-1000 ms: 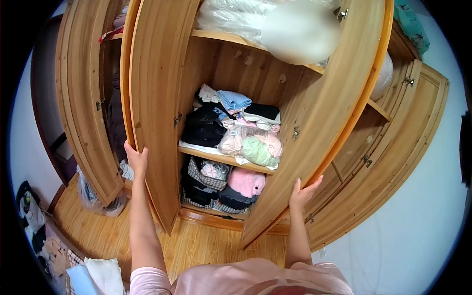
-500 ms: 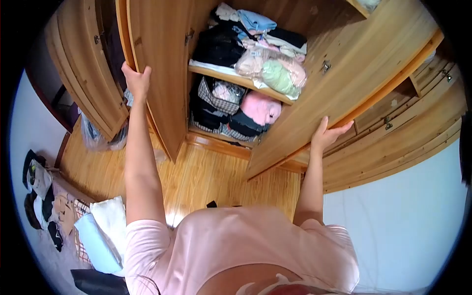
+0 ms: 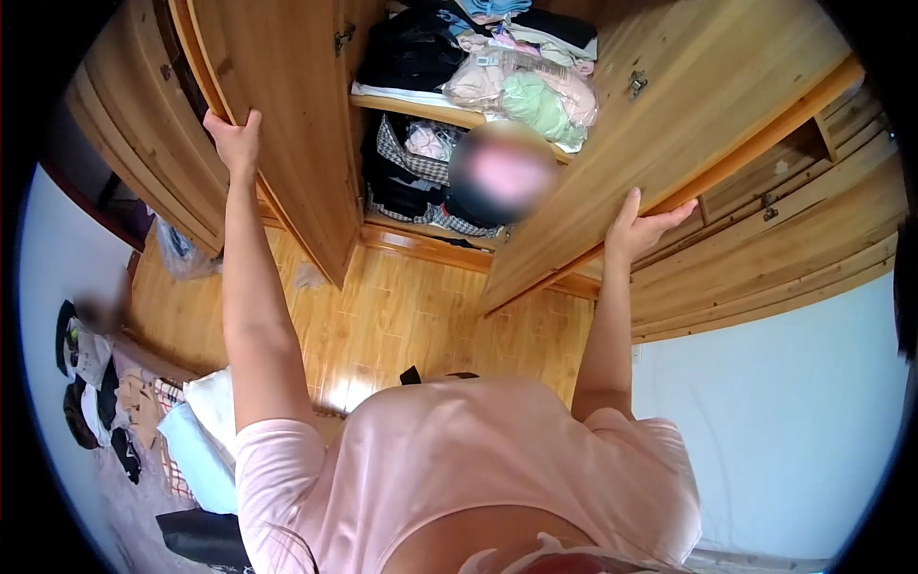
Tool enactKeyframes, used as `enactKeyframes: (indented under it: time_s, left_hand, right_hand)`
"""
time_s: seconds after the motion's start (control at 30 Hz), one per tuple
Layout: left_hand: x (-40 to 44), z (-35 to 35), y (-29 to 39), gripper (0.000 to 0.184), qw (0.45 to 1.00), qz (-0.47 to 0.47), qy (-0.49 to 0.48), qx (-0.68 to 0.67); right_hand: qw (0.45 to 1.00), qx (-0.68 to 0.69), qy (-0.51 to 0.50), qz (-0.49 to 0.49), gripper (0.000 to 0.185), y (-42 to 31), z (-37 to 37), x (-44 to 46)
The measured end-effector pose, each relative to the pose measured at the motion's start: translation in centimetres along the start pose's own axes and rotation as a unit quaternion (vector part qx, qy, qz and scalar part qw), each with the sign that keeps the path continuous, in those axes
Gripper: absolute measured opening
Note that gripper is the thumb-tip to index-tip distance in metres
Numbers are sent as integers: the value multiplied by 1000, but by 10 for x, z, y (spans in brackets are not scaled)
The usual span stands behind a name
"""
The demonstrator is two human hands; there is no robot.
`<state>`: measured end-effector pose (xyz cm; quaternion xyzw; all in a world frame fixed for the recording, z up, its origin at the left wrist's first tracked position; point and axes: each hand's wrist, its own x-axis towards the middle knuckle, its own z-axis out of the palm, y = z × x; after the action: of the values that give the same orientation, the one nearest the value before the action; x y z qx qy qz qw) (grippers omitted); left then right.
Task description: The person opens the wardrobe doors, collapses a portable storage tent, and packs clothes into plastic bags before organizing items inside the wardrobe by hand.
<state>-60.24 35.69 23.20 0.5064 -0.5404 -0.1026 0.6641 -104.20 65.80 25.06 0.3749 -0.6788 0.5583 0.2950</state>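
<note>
My left hand (image 3: 237, 143) is wrapped round the free edge of the left wooden wardrobe door (image 3: 296, 143), its thumb on the inner face. The right wardrobe door (image 3: 688, 105) has its edge between the thumb and fingers of my right hand (image 3: 639, 232). Both doors stand open. Between them, the upper shelf (image 3: 421, 108) carries folded dark clothes (image 3: 411, 53) and a clear plastic bag (image 3: 478, 81) with pale pink and green items. Below it are a checked fabric box (image 3: 406, 158) and a pink item (image 3: 507, 172) that is blurred.
More wardrobe doors stand open at the left (image 3: 124, 124) and right (image 3: 765, 258). A plastic bag (image 3: 182, 253) lies on the wooden floor (image 3: 421, 297). Folded light-blue cloth (image 3: 196, 454) and several garments lie at lower left. A white wall (image 3: 755, 430) is at right.
My left hand has moved left with the left door, which is swung wider. The shelves sit higher in view. My right hand keeps its hold on the right door.
</note>
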Motion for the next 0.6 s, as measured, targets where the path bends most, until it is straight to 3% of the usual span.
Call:
enactKeyframes:
  time_s: [0.17,0.47,0.6]
  left_hand:
    - [0,0,-2,69,1000,9,-14,-6]
    - [3,3,-12,65,999,27,-11,-15]
    - [4,1,-10,62,999,29,-27,-13]
  right_hand:
    - [998,63,-17,26,83,-1,-1,0]
    - [999,22,-22,16,83,12,0,2]
    - [996,69,-40,41,84,9,-3,3]
